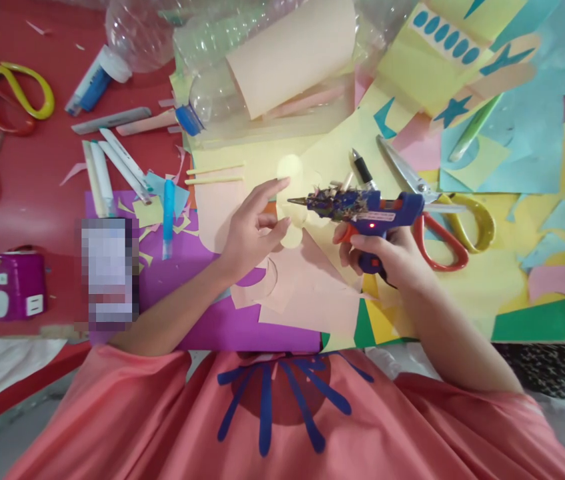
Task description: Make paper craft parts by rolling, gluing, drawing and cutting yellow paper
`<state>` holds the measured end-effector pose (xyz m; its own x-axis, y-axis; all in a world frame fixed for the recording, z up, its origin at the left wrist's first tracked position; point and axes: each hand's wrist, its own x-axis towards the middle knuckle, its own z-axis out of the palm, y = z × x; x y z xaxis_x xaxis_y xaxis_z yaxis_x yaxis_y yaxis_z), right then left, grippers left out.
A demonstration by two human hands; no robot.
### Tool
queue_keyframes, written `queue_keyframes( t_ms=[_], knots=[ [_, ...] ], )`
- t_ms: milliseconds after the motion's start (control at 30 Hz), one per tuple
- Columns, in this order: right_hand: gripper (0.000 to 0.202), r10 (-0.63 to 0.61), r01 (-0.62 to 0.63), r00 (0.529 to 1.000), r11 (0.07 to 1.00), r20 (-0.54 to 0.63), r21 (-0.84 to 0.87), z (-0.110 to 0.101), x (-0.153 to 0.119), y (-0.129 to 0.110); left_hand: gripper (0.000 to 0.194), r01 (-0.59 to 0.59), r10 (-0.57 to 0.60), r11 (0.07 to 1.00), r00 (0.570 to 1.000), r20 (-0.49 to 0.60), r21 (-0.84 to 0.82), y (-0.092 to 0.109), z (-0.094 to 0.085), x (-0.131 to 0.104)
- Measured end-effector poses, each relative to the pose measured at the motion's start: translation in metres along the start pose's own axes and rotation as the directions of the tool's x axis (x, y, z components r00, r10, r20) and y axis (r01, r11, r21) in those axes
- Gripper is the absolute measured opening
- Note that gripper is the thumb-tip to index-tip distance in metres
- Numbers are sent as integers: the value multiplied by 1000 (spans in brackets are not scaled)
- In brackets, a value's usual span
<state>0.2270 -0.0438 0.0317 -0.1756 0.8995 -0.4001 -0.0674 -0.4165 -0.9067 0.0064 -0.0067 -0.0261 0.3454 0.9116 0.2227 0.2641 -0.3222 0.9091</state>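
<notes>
My right hand (387, 257) is closed around the handle of a blue hot glue gun (395, 210). A small red light glows on the gun, and its barrel is crusted with dark scraps and dried glue. The nozzle points left, over a pale yellow paper cutout (290, 168) with rounded lobes. On the left side of that cutout, my left hand (252, 230) has thumb and index finger spread apart, their tips at its edge. Below lie pale peach paper pieces (307, 287). Part of the cutout is hidden by the gun and fingers.
Scissors (445, 213) lie right of the gun, beside a black pen (362, 167). Plastic bottles (207, 100) and rolled peach paper (297, 57) stand behind. Markers (122, 160), a phone (109, 273), a purple power adapter (11, 287) and other scissors (25, 90) are left.
</notes>
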Motion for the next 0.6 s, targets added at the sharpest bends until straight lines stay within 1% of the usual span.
queue_keyframes(
  t_ms=[100,233,400,600],
  knots=[
    [14,-17,16,1000,998,-14,-61,1,-1,8,48,-40,40,999,999,9,6,0,0,-1],
    [17,-1,0,1000,996,-11,-88,2,-3,12,51,-106,106,994,994,33,11,-2,0,-1],
    [19,-7,9,1000,993,19,-116,2,-3,12,53,-130,130,992,990,48,-4,-4,1,-1],
    [21,5,-3,1000,993,13,-116,4,-3,12,52,-152,153,988,987,40,-25,-4,1,0]
  ],
)
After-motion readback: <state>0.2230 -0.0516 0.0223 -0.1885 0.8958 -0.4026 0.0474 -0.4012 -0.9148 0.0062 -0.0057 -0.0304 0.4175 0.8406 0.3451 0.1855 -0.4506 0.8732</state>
